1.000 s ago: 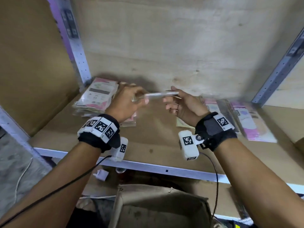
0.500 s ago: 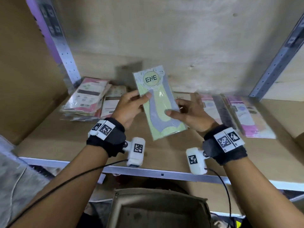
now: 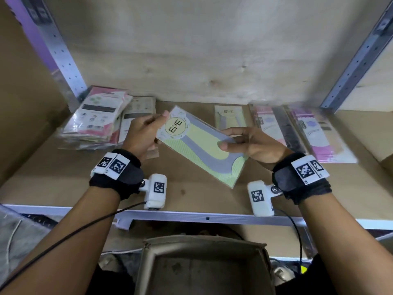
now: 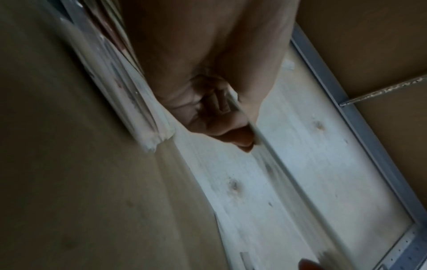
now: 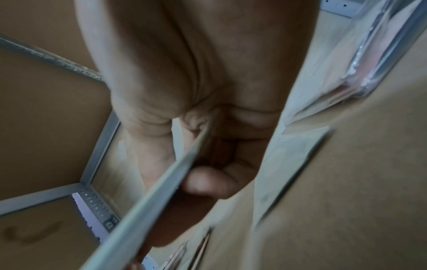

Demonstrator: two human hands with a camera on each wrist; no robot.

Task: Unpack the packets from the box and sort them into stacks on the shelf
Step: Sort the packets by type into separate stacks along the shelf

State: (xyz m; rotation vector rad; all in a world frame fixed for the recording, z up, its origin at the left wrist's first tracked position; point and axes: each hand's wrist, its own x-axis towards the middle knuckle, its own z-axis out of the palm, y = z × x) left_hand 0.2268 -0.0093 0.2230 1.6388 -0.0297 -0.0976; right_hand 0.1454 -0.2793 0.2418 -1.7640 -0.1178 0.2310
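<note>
A flat green, yellow and grey packet [image 3: 200, 143] marked ENE hangs tilted above the wooden shelf [image 3: 63, 184]. My left hand [image 3: 144, 133] pinches its upper left corner, and my right hand [image 3: 246, 141] pinches its right edge. In the left wrist view the packet's edge [image 4: 261, 138] shows thin beside the thumb; in the right wrist view the packet [image 5: 161, 191] runs edge-on across the fingers [image 5: 205, 184]. A matching ENE packet [image 3: 228, 118] lies flat on the shelf behind. The open cardboard box [image 3: 204, 267] sits below the shelf front.
A stack of pink and white packets [image 3: 95, 120] lies at the shelf's left, with a beige packet [image 3: 138, 116] beside it. Pink and purple packets [image 3: 302, 133] lie at the right. Perforated metal uprights [image 3: 61, 58] stand at both back corners, and a metal rail [image 3: 208, 218] edges the front.
The packet went from edge-on between both hands to face-up, then rotated so its ENE end points left. Both hands have kept hold of it and moved apart.
</note>
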